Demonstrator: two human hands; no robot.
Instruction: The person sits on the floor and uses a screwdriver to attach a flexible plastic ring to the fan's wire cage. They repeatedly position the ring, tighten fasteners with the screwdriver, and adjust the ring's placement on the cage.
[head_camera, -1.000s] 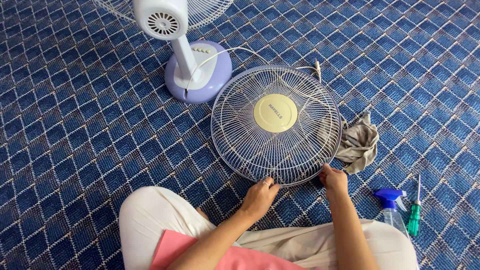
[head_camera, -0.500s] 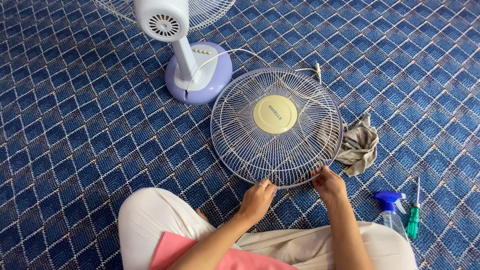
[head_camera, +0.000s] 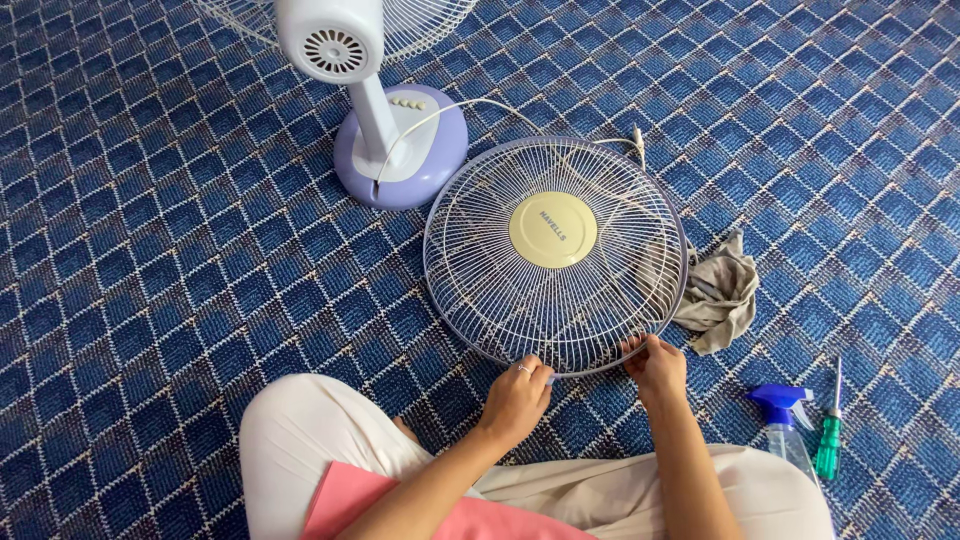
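**Monitor:** What do you have on the head view? Any labels first.

**Operator:** I see a round wire fan grille (head_camera: 555, 255) lying flat on the blue diamond-patterned carpet (head_camera: 150, 250). At its centre sits a pale yellow round badge (head_camera: 553, 229) with small dark lettering. Beyond the grille, touching its far-left edge, is the lavender round base (head_camera: 400, 150) of a standing fan, with a white panel and a row of small buttons; the white motor housing (head_camera: 325, 38) is above it.

**Monitor:** And the hands?

**Operator:** Both are at the grille's near rim. My left hand (head_camera: 515, 398) has its fingers curled over the rim, a ring on one finger. My right hand (head_camera: 655, 365) pinches the rim just beside it, fingers closed on the purple edge band. The grille lies directly ahead of both, its edge in their grasp.

**Monitor:** Anything else around it?

**Operator:** A crumpled grey cloth (head_camera: 720, 293) touches the grille's right side. Farther right and nearer me lie a spray bottle (head_camera: 785, 420) with a blue trigger head and a green-handled screwdriver (head_camera: 829, 435), well apart from the grille.
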